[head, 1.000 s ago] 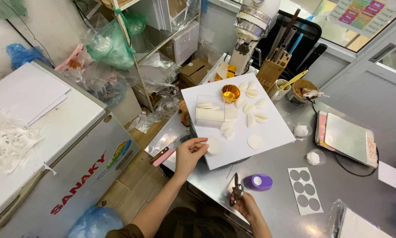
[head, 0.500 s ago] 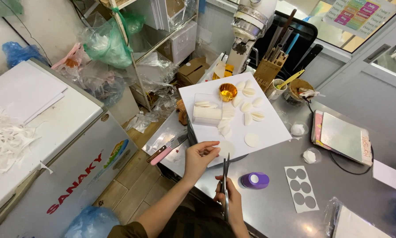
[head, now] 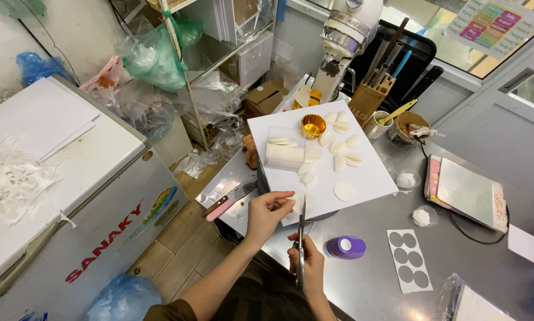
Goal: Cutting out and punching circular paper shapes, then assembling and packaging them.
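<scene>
Scissors (head: 301, 241) in the right hand (head: 307, 268), blades upright and pointing away from the person, at the near edge of the metal counter (head: 368, 285). Right hand's fingers are curled tight around the handles; whether the blades are parted cannot be told, they show edge-on as one thin line. Left hand (head: 265, 213) is half closed, thumb and fingertips pinching a small white paper disc (head: 295, 201) just beside the blade tips. The disc is round, pale, partly hidden by the fingers, and hangs over the near corner of a white board (head: 368, 175). On the board: more white cut-outs (head: 338, 145), one loose disc (head: 343, 191), a gold foil cup (head: 313, 125), a clear plastic box (head: 284, 151). Near the right hand on the counter sit a purple punch (head: 346, 246) and a punched paper strip (head: 406, 260). A pink-handled knife (head: 226, 202) lies left of the left hand.
</scene>
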